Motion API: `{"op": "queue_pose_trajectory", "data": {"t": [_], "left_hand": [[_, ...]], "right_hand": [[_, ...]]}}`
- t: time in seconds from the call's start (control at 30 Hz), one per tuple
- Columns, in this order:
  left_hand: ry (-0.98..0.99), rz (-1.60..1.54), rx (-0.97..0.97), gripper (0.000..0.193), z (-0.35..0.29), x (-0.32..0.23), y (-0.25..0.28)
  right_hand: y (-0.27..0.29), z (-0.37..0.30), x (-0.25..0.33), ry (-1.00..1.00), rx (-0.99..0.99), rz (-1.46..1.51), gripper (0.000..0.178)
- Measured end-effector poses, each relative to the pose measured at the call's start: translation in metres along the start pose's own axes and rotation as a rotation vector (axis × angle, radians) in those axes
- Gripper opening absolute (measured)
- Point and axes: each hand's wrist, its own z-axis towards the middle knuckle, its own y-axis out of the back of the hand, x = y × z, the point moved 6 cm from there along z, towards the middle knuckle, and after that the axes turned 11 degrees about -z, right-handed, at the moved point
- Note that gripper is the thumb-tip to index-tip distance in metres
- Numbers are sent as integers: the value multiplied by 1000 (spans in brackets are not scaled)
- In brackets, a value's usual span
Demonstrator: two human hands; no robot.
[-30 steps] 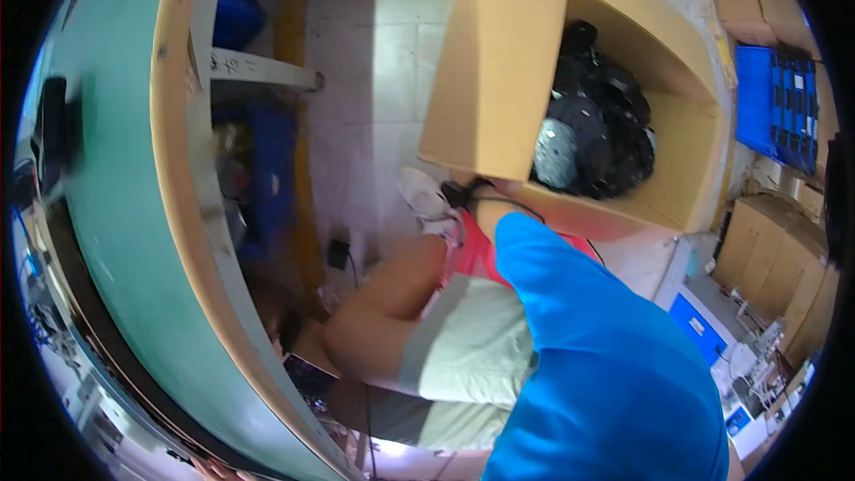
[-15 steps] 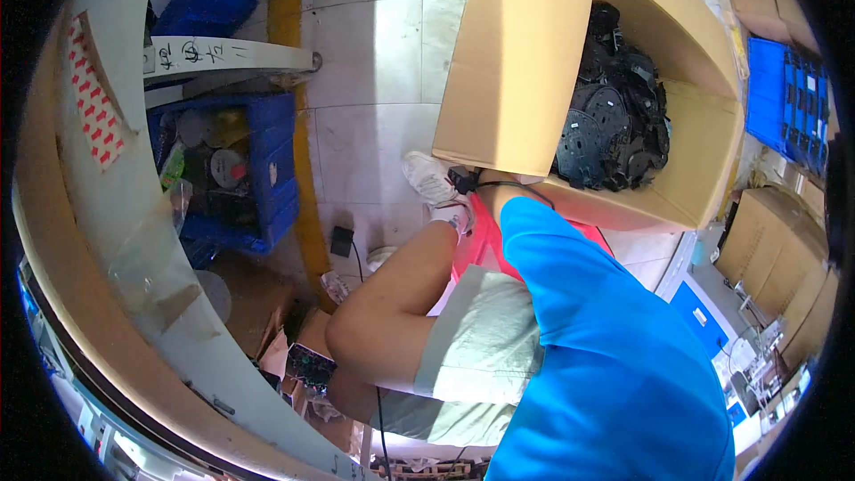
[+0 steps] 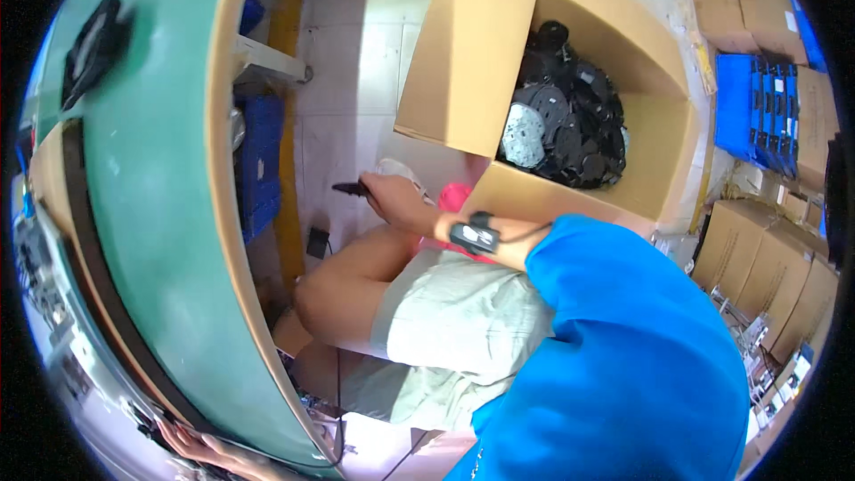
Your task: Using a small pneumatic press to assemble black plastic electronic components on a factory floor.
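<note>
My right hand (image 3: 392, 200) is closed around a thin dark piece (image 3: 350, 188), whose narrow end points left; its exact kind cannot be made out. A black device (image 3: 475, 234) is strapped to that wrist. The hand is above my legs, left of an open cardboard box (image 3: 668, 169). Inside the box lie a heap of black plastic parts (image 3: 583, 134) and a pale speckled round part (image 3: 523, 136). At the lower left rim my left hand (image 3: 189, 447) shows small, its fingers apart, by the end of a green tabletop (image 3: 169, 240).
A black object (image 3: 93, 49) lies on the tabletop. Beneath it stands a blue crate (image 3: 261, 165) on the floor. Stacked blue crates (image 3: 739, 111) and cardboard cartons (image 3: 748, 254) line the right side. A cable (image 3: 339, 365) hangs beside my knees.
My right hand has risen from beside the box and moved left, now showing the dark piece in it. The view has shifted, bringing the green tabletop and my left hand into sight.
</note>
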Motion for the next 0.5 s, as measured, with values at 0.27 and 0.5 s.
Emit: {"op": "queue_pose_trajectory", "data": {"t": [0.27,0.5], "left_hand": [[-177,82,6,65,-7,29,12],[-151,55,-32,55,-9,35,9]], "right_hand": [[259,-126,-28,-146,-183,-316,51],[330,-205,-150,-377,-508,-616,76]]}}
